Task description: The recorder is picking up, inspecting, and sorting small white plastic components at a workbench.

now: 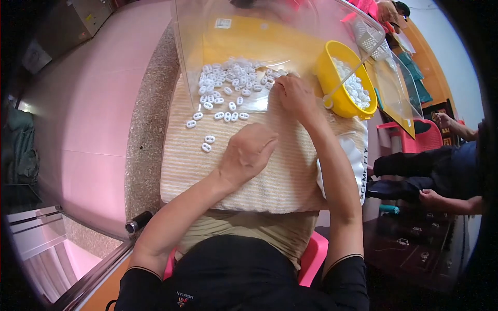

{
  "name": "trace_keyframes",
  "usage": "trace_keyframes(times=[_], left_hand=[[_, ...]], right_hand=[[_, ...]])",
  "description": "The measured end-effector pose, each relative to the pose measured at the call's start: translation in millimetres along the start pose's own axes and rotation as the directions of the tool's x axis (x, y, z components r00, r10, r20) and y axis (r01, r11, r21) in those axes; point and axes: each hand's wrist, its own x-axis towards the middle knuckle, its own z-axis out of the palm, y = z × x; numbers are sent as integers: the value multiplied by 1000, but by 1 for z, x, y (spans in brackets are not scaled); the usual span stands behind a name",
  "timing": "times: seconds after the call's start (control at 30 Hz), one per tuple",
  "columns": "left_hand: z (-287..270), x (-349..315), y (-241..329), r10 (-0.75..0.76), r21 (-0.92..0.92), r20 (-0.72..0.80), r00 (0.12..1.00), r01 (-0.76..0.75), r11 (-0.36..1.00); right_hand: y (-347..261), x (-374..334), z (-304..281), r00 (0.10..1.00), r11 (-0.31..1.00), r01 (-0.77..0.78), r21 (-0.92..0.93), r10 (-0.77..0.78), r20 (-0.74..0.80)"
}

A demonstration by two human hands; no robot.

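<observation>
Several small white oval plastic pieces lie scattered on a striped beige towel and under a clear plastic shield. My left hand rests knuckles-up on the towel, fingers curled under; whether it holds a piece is hidden. Two loose white pieces lie just left of it. My right hand reaches to the lower edge of the shield, fingertips pinched among the white pieces. A yellow bowl filled with white pieces stands just right of my right hand.
A speckled stone ledge runs along the towel's left side, with a pink floor beyond. At the right another person sits, their hands over a dark table. A red plastic stool stands behind the bowl.
</observation>
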Motion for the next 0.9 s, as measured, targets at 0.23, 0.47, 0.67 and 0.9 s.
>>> trace_keyframes(times=[0.23, 0.47, 0.67, 0.9], left_hand=[[-3, 7, 12, -569, -557, 15, 822, 479, 678], [19, -6, 21, -564, -698, 257, 785, 554, 454], [23, -13, 47, -505, -773, 366, 782, 558, 302], [31, -30, 64, -428, -749, 508, 747, 629, 208]], right_hand=[[-50, -57, -46, 921, 517, -380, 767, 137, 365], [-64, -115, -77, 887, 101, -392, 914, 304, 347], [-72, -153, -86, 876, 86, -323, 942, 404, 263], [-80, -192, -93, 893, 297, -295, 908, 424, 152]])
